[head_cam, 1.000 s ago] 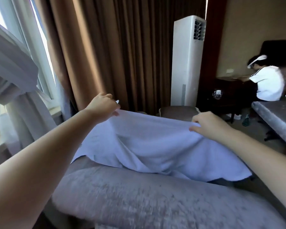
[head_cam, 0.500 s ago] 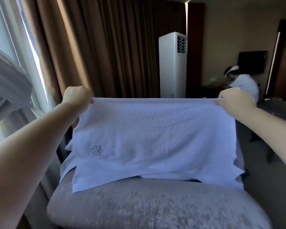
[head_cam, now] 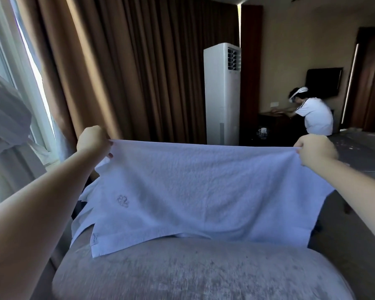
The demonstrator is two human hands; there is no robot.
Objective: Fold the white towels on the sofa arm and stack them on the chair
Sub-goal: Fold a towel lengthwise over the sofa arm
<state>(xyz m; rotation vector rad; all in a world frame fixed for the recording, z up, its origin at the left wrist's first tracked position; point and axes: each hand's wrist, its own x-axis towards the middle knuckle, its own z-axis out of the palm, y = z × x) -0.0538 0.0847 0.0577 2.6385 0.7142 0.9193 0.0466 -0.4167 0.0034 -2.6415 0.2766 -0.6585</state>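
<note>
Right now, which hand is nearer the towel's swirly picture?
The left hand; the embroidered emblem sits on that half of the white towel, opposite the right hand.

text: none legible | towel (head_cam: 204,191) corner tag (head_cam: 95,237): lettering too small; embroidered emblem (head_cam: 123,200): swirl motif only

The white towel (head_cam: 204,187) is matt terry cloth with rough nap; the grey sofa arm (head_cam: 182,269) looks like soft, mottled velvet.
</note>
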